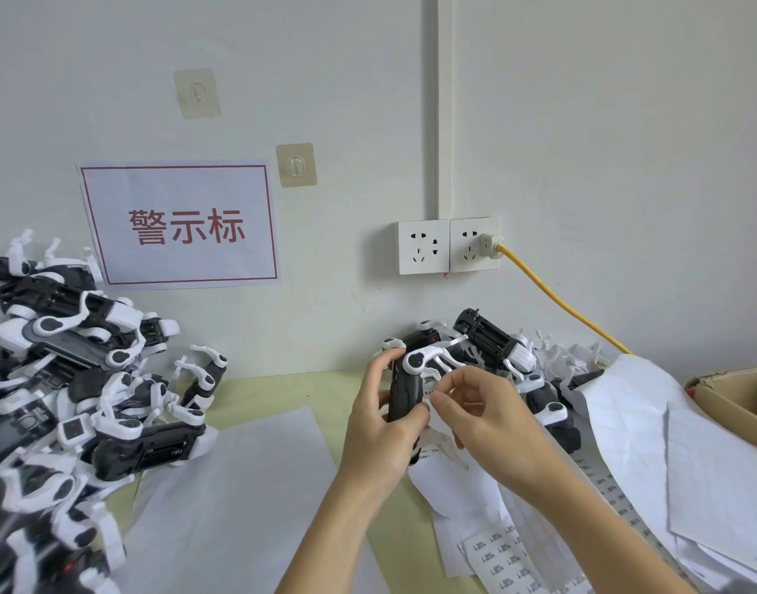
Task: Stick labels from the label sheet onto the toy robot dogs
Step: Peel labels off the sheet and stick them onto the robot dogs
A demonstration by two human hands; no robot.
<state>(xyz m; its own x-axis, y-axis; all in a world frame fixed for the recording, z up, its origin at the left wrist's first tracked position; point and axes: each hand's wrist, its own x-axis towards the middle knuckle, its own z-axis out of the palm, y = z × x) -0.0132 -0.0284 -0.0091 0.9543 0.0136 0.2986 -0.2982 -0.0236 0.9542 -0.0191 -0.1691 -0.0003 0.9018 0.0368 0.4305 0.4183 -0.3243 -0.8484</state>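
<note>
Black-and-white toy dog [406, 390] sits upright in our left hand [379, 426], fingers curled around its body above the table [325, 392]. Our right hand [481, 415] pinches a small label [432, 396] against it — the label sheet [503, 559] lies below, dog piles [81, 370] on both sides.

A plain white wall [582, 122] carries a red-bordered paper sign [179, 225], two clear adhesive hooks [296, 165], a double socket [448, 246] and a yellow cable [561, 302] above a pale green tabletop [282, 392].
</note>
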